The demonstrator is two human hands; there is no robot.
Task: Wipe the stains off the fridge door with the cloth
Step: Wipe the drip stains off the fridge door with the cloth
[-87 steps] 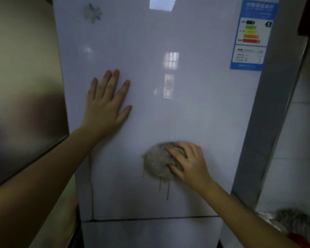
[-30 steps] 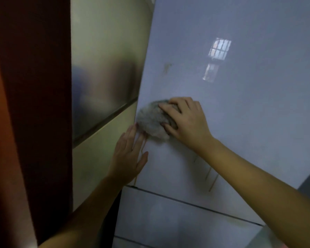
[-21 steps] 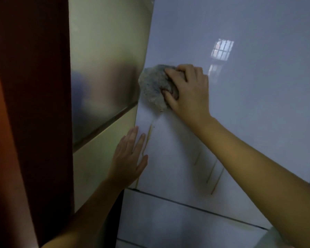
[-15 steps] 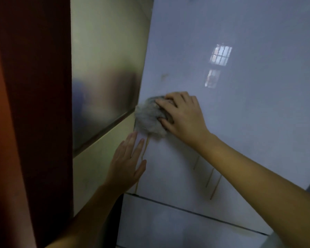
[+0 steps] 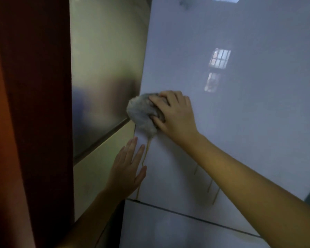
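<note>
The white glossy fridge door fills the right of the view. My right hand presses a bunched grey fuzzy cloth against the door's left edge. A long brown drip stain runs down from under the cloth toward the door's bottom seam. Three short brown drip stains sit lower right, partly under my right forearm. My left hand lies flat with spread fingers on the door's lower left edge, beside the long drip.
A shiny metal wall panel stands left of the fridge, with a dark red-brown door frame further left. A second fridge door begins below the dark seam. A faint grey smudge shows near the top.
The view swung left and closer. My right hand rubbed the cloth up and down along the door's left edge; it now sits at mid height. My left hand dropped to the lower edge.
</note>
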